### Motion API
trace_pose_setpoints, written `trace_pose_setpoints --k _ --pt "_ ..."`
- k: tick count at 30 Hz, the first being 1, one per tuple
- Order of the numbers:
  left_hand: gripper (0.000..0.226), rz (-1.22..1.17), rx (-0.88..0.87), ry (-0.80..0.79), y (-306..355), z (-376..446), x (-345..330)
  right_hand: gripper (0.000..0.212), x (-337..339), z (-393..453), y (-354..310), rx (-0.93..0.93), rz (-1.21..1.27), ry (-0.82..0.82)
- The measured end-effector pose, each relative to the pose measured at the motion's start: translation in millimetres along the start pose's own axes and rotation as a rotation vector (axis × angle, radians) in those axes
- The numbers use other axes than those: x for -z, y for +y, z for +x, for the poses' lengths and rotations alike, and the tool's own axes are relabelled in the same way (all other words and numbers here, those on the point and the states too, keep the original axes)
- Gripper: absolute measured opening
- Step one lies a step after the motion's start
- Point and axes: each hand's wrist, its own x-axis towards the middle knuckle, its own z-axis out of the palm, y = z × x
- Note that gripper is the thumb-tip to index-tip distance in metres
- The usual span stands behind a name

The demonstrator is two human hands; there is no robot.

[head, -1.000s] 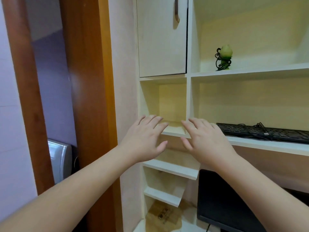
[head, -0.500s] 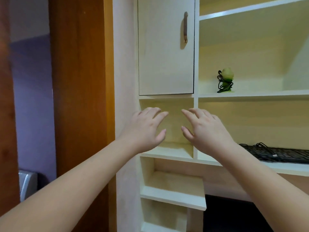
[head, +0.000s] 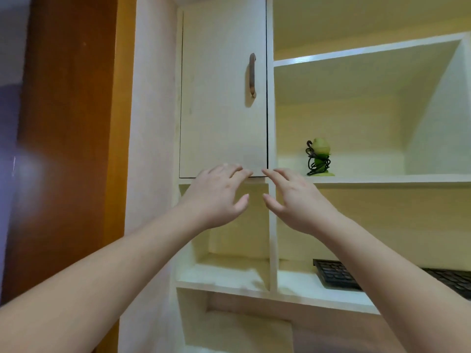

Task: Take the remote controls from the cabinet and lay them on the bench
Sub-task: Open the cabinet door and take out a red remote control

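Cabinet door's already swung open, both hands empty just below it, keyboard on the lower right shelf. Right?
Not quite. The head view shows the cabinet door shut, flush in its frame, its handle untouched. The rest holds: the left hand and right hand are empty with fingers spread at the door's bottom edge, and the keyboard lies on the lower right shelf.
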Motion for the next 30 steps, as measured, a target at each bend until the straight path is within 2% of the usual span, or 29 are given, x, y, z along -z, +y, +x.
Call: trace_pose_setpoints --k 5,8,13,17,21,30 --pt "0.053 -0.014 0.021 0.043 4.1 33.8 -20.3 0.057 2.4 20.6 26.2 -0.049 0.316 -0.007" --pt "0.052 -0.054 0.054 0.078 7.2 51.0 -32.7 0.055 -3.8 35.1 38.7 -0.058 0.399 -0.010" --pt "0.044 -0.291 0.145 0.186 8.9 80.7 -41.4 0.057 -13.3 53.8 45.5 -0.119 0.549 -0.011" --pt "0.044 -0.326 0.186 0.279 4.1 98.8 -36.7 0.053 -15.3 60.9 44.5 -0.168 0.639 0.003" --pt "0.049 -0.286 0.191 0.241 -0.7 111.2 -35.6 0.052 -18.1 64.6 44.3 -0.224 0.735 0.034" --pt "0.053 -0.366 0.198 0.147 0.5 113.1 -37.1 0.049 -32.5 67.6 26.0 -0.323 0.931 -0.008"
